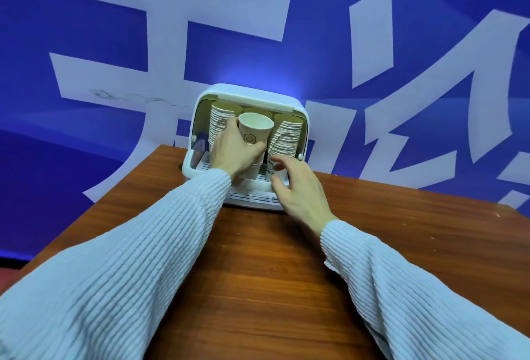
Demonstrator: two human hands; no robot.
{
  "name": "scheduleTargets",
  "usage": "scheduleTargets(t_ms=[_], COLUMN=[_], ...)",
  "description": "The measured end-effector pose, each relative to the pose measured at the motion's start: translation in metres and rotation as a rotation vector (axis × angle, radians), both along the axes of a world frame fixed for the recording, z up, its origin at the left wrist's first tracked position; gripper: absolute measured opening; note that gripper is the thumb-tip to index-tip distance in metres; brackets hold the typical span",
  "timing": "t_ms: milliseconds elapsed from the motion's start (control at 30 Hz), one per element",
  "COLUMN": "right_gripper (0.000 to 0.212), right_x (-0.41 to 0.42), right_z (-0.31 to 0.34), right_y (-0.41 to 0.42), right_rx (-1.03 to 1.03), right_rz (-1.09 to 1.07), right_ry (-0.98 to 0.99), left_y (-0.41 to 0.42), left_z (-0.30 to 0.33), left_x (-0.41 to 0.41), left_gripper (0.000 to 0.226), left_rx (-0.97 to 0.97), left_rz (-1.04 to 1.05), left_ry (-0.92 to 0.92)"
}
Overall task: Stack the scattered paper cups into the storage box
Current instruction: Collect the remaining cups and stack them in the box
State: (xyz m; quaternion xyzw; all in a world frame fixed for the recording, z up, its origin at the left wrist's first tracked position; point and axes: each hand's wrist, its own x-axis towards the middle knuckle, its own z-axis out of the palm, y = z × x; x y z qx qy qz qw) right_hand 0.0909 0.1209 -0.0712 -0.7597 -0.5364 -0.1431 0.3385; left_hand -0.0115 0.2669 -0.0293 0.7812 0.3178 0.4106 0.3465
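From the head view, your left hand (235, 150) grips a paper cup (255, 128) with a smiley face, its mouth tipped toward you, right at the open front of the storage box (249, 95). Your right hand (298, 187) hangs with loosely curled fingers at the lower right of the opening, beside the base of a cup stack; whether its fingertips touch a cup there, you cannot tell.

Inside the box, tall stacks of cups (219, 127) stand at left and right, with another behind the held cup, so most of the work looks done. No loose cups lie on the part of the worktop (258, 273) that shows. What seems left is seating the held cup on a stack, and perhaps closing the lid; cups beyond the edges of this view can't be ruled out.
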Motion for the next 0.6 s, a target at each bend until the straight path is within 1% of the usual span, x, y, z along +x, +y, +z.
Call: scheduleTargets(t_ms=[100, 167, 267, 333, 433, 533, 600], right_gripper=[0.053, 0.061, 0.065, 0.059, 0.051, 0.055, 0.06], right_x=[0.001, 0.001, 0.003, 0.006, 0.008, 0.007, 0.002], right_z=[0.007, 0.016, 0.027, 0.031, 0.031, 0.025, 0.024], right_y=[0.008, 0.019, 0.035, 0.044, 0.052, 0.053, 0.051], right_rx=[0.136, 0.158, 0.064, 0.015, 0.003, -0.03, -0.092], right_rz=[-0.016, -0.038, -0.042, -0.008, 0.032, 0.025, 0.005], right_ry=[0.028, 0.013, -0.064, -0.086, -0.066, -0.115, -0.158], left_y=[0.001, 0.001, 0.001, 0.003, 0.008, 0.011, 0.008], left_z=[-0.004, -0.006, -0.01, -0.014, -0.017, -0.019, -0.021], left_x=[0.002, 0.004, 0.004, 0.004, 0.0, -0.003, -0.004], left_gripper=[0.071, 0.07, 0.07, 0.07, 0.082, 0.092, 0.092], left_rx=[0.034, 0.04, 0.028, 0.005, -0.015, 0.025, 0.081], left_rz=[0.014, 0.003, -0.015, 0.002, 0.005, -0.014, -0.032], left_ry=[0.062, 0.091, 0.077, 0.046, 0.008, 0.036, 0.094])
